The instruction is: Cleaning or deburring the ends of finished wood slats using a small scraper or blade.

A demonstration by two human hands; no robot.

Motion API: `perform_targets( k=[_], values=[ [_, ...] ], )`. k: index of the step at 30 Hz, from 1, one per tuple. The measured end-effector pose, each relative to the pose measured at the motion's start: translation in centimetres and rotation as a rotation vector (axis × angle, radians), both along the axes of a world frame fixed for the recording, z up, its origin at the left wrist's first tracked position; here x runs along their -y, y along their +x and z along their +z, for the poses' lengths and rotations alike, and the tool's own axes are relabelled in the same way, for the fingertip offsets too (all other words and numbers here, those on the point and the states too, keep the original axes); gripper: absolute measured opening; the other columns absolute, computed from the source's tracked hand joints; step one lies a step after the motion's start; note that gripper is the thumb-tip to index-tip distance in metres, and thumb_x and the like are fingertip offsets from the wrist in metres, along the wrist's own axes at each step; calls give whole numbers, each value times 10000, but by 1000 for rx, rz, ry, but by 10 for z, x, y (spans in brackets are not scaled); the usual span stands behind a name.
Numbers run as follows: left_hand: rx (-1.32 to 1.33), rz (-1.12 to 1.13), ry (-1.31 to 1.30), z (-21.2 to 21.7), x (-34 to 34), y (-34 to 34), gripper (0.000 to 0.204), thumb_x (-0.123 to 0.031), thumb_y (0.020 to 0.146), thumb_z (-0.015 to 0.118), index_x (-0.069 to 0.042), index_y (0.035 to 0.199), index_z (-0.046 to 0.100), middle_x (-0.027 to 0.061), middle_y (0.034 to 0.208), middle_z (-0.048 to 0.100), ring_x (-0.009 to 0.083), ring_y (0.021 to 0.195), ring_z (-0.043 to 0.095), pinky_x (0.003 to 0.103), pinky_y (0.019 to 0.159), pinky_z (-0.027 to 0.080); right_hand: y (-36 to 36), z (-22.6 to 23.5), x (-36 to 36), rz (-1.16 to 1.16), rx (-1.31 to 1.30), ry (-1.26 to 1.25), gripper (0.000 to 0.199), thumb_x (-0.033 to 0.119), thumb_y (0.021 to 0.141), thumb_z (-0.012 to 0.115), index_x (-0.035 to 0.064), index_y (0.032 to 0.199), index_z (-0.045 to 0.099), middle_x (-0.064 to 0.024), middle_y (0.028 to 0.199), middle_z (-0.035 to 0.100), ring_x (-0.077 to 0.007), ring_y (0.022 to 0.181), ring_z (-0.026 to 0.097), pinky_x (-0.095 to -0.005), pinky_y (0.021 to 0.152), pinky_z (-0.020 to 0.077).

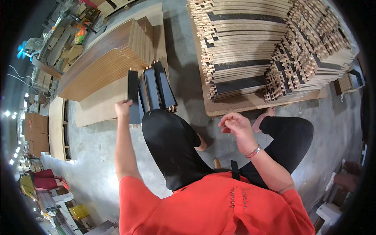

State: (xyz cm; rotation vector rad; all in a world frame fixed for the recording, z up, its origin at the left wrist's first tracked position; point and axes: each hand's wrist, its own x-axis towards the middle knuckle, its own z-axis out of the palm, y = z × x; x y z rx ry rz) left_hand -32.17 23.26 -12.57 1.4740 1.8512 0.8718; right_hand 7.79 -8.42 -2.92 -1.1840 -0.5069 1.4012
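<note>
My left hand (123, 107) is closed on the edge of a narrow black board (133, 87), which stands at the left of a small group of dark boards (152, 88). Short wooden dowels stick out of the ends of these boards. They sit beside my left knee, on the brown sheet. My right hand (236, 126) hangs in the air in front of the stacked pallet, its fingers loosely bent and apart, with nothing visible in it. A bracelet circles that wrist.
A tall pile of light wooden slats with dowelled ends (246, 43), some black-faced, fills a pallet (235, 106) ahead right. Brown wood panels (113, 58) are stacked ahead left on a sheet (111, 94). A fan (33, 46) and cartons (37, 134) stand farther left. Another person (51, 180) is at the lower left.
</note>
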Motion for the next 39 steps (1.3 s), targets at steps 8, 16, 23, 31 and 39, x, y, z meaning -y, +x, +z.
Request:
perform_targets(
  k=[8, 16, 23, 31, 39],
  values=[
    [-141, 194, 34, -61, -3, 66, 207, -185, 799, 689, -28, 923, 740, 153, 771, 713, 211, 718, 682, 360, 682, 524, 57, 16, -54, -80, 153, -51, 88, 139, 920, 591, 57, 914, 619, -47, 848, 657, -107, 727, 611, -249, 668, 515],
    [660, -338, 102, 100, 75, 160, 98, -84, 880, 629, -28, 930, 692, 28, 828, 676, 10, 529, 371, 201, 481, 286, 143, 90, -204, -613, 211, 20, 280, 256, 854, 709, 8, 820, 584, -78, 761, 611, -165, 586, 567, -312, 561, 479],
    [343, -633, 164, 110, 109, 177, 71, 12, 873, 625, 57, 908, 668, 28, 751, 642, 92, 665, 573, 245, 630, 462, 113, 160, -238, -843, 1409, 160, 445, 412, 747, 770, 23, 903, 620, -164, 944, 599, -305, 942, 573, -412, 765, 484],
    [279, -668, 89, 115, 107, 188, 74, 7, 866, 612, 42, 871, 676, 28, 689, 632, 71, 655, 548, 234, 624, 449, 116, 167, -265, -462, 2308, 392, 181, 209, 816, 640, 103, 955, 687, -71, 988, 563, -251, 1027, 530, -414, 822, 501],
    [334, -655, 73, 112, 101, 177, 96, -22, 902, 604, 47, 867, 661, 13, 700, 614, 82, 653, 550, 235, 630, 445, 127, 164, -133, -980, 1702, 511, 252, 132, 782, 734, 158, 1032, 711, -50, 880, 522, -194, 853, 546, -275, 722, 477]
  ],
)
